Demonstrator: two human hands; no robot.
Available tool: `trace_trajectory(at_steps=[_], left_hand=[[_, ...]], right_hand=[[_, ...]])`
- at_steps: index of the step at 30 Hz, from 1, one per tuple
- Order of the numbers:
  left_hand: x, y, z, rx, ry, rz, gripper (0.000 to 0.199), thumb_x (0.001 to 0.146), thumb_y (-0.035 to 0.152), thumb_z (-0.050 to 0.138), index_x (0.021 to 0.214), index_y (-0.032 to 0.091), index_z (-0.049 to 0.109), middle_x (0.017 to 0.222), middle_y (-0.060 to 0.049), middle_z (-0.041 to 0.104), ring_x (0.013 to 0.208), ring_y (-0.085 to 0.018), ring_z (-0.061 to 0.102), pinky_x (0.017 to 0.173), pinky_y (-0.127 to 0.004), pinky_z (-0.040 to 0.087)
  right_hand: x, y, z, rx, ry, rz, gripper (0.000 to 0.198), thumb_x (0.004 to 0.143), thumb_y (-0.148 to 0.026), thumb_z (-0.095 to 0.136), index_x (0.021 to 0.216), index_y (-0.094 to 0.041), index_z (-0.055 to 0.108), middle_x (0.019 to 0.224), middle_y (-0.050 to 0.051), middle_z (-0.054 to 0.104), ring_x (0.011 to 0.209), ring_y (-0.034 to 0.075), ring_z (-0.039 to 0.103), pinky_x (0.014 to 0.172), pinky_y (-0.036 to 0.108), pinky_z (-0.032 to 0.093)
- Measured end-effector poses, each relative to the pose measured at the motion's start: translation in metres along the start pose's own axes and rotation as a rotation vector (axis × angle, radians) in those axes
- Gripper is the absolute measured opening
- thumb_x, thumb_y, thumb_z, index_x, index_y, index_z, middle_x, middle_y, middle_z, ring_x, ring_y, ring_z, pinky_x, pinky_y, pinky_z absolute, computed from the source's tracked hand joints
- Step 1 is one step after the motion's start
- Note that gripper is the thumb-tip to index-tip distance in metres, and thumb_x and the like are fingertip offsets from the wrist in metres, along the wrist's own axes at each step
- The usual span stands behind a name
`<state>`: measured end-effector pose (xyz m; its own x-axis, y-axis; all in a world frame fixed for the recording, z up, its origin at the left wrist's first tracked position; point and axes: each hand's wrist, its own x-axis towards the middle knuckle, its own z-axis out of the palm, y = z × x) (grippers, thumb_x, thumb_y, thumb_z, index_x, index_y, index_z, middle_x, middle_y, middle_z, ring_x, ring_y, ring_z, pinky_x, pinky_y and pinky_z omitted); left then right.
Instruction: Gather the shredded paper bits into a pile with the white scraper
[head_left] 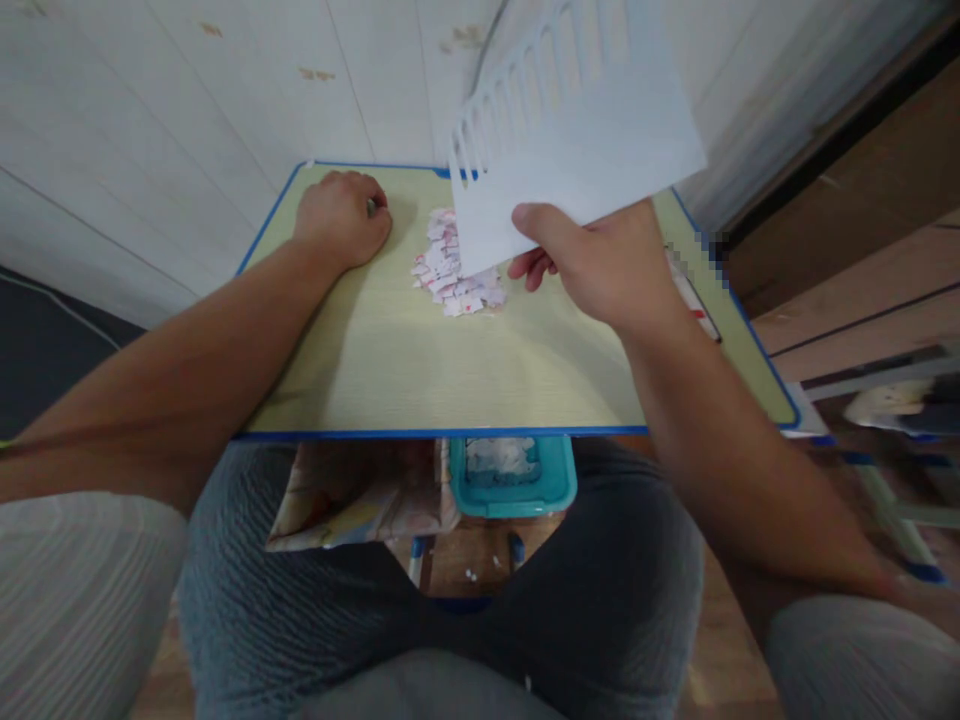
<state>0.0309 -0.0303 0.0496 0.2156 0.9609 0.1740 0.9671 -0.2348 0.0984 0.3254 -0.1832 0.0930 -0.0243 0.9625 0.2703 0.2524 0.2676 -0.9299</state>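
Observation:
My right hand (607, 260) holds a white slotted sheet (577, 150) between the thumb and the fingers. A row of long slots runs along its far edge, and the sheet is raised and tilted above the desk. Below its lower left corner lies a pile of small paper scraps (461, 285), whitish with some red and pinkish marks; the sheet hides part of it. My left hand (343, 220) rests as a loose fist on the desk (450, 375), left of the pile and apart from it. I see nothing held in it.
Under the desk's front edge are a teal plastic bin (514, 500) with pale bits inside and a patterned bag or cloth (360, 500). A flat dark-edged item (694, 300) lies behind my right forearm. A panelled wall (225, 90) stands behind the desk.

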Motion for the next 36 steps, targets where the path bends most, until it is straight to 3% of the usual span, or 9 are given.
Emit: trace_trajectory(at_steps=[5,9,13,19,22,26,28,32,36], left_hand=[[0.001,-0.001,-0.002,-0.02,0.007,0.036,0.054,0.117,0.042,0.045,0.152,0.016,0.076,0.163,-0.008,0.074,0.134,-0.028,0.056,0.126,-0.052,0.049],[0.006,-0.01,0.003,-0.085,0.01,0.044,0.059,0.115,0.053,0.048,0.147,0.015,0.079,0.16,-0.016,0.076,0.147,-0.039,0.061,0.123,-0.059,0.051],[0.011,-0.017,0.009,-0.135,0.023,0.037,0.061,0.11,0.061,0.048,0.142,0.023,0.084,0.156,-0.018,0.079,0.15,-0.047,0.064,0.12,-0.06,0.055],[0.012,-0.021,0.006,-0.097,0.02,0.078,0.063,0.108,0.062,0.047,0.143,0.024,0.082,0.16,-0.014,0.079,0.148,-0.045,0.065,0.123,-0.062,0.056],[0.013,-0.022,0.007,-0.088,0.044,0.067,0.058,0.106,0.062,0.049,0.14,0.03,0.084,0.158,-0.009,0.081,0.145,-0.047,0.066,0.121,-0.067,0.058],[0.013,-0.022,0.007,-0.042,0.045,0.088,0.06,0.108,0.052,0.044,0.14,0.02,0.084,0.157,-0.019,0.079,0.147,-0.047,0.069,0.121,-0.063,0.059],[0.013,-0.022,0.008,-0.04,0.047,0.078,0.056,0.106,0.05,0.049,0.138,0.022,0.086,0.155,-0.019,0.081,0.147,-0.046,0.07,0.121,-0.057,0.059],[0.012,-0.02,0.01,-0.026,0.082,0.104,0.05,0.104,0.044,0.052,0.135,0.025,0.087,0.147,-0.019,0.084,0.142,-0.046,0.073,0.118,-0.057,0.06],[0.008,-0.016,0.011,0.0,0.103,0.122,0.048,0.106,0.039,0.052,0.135,0.024,0.086,0.142,-0.021,0.084,0.139,-0.047,0.073,0.116,-0.06,0.06]], right_hand=[[-0.031,0.008,0.023,0.032,0.083,0.14,0.04,0.1,-0.058,0.091,0.088,-0.023,0.075,0.075,0.006,0.081,0.07,0.022,0.079,0.072,0.035,0.068],[-0.036,0.016,0.04,0.054,0.183,0.194,0.032,0.098,-0.051,0.087,0.088,-0.023,0.076,0.078,0.007,0.085,0.065,0.02,0.077,0.069,0.033,0.066],[-0.033,0.019,0.04,0.086,0.362,0.202,0.024,0.092,-0.045,0.086,0.093,-0.022,0.076,0.078,0.007,0.086,0.063,0.02,0.076,0.065,0.033,0.063],[-0.034,0.029,0.034,0.134,0.525,0.176,0.032,0.089,-0.053,0.085,0.093,-0.025,0.072,0.076,0.007,0.084,0.061,0.023,0.077,0.064,0.036,0.062],[-0.035,0.031,0.037,0.133,0.489,0.168,0.028,0.088,-0.052,0.082,0.09,-0.025,0.073,0.077,0.008,0.084,0.062,0.024,0.077,0.063,0.037,0.064],[-0.039,0.027,0.039,0.115,0.432,0.168,0.019,0.084,-0.043,0.079,0.079,-0.025,0.074,0.075,0.008,0.083,0.059,0.024,0.074,0.06,0.039,0.064],[-0.038,0.024,0.036,0.106,0.401,0.153,0.018,0.084,-0.039,0.079,0.073,-0.026,0.071,0.069,0.006,0.078,0.057,0.024,0.071,0.059,0.039,0.063],[-0.019,0.013,0.025,-0.009,0.264,0.083,0.026,0.091,-0.043,0.08,0.072,-0.026,0.072,0.065,0.005,0.075,0.059,0.023,0.07,0.063,0.039,0.063],[0.007,0.002,0.021,-0.092,0.066,0.028,0.025,0.088,-0.045,0.081,0.076,-0.026,0.07,0.064,0.003,0.072,0.058,0.022,0.069,0.06,0.036,0.063]])
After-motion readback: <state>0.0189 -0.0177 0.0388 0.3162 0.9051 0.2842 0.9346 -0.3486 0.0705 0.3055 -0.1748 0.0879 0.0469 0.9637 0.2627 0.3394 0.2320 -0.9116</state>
